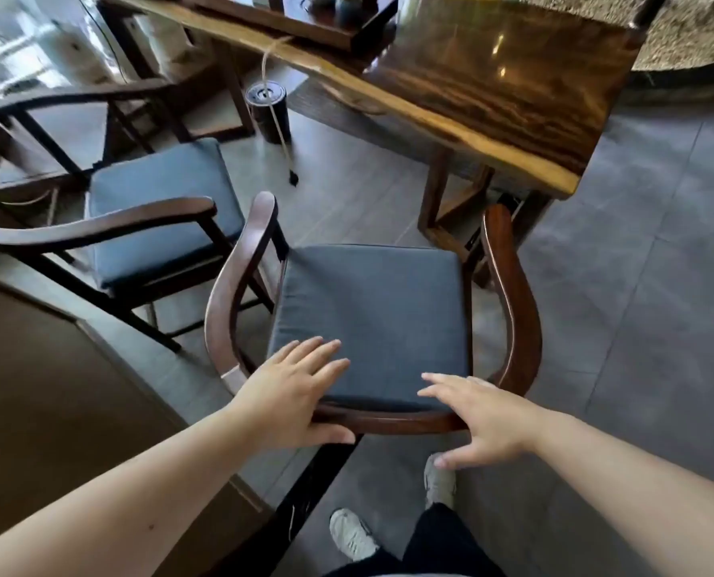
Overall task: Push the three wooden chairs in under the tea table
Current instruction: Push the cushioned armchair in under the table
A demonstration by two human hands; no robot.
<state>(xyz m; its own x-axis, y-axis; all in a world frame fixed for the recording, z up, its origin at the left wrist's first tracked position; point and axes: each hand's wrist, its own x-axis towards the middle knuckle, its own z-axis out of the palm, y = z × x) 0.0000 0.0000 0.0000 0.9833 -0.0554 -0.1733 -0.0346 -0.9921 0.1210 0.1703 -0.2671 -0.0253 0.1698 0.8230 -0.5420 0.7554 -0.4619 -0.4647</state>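
Two bare hands met the curved back rail of the nearest chair, ready to push it toward the table

Both hands had spread fingers: the left hand (293,393) lay over the rail with its thumb hooked beneath, while the right hand (484,414) hovered at or just touching the rail, not clamped on anything. The dark wooden armchair with a slate-blue seat cushion (372,322) stood just short of the glossy live-edge wooden tea table (492,89), its front near the table leg, nothing tucked under yet. A good push would probably need even pressure from both palms, steering the right arm clear of that leg. A second matching armchair (159,210) stood to the left, angled and well out from the table
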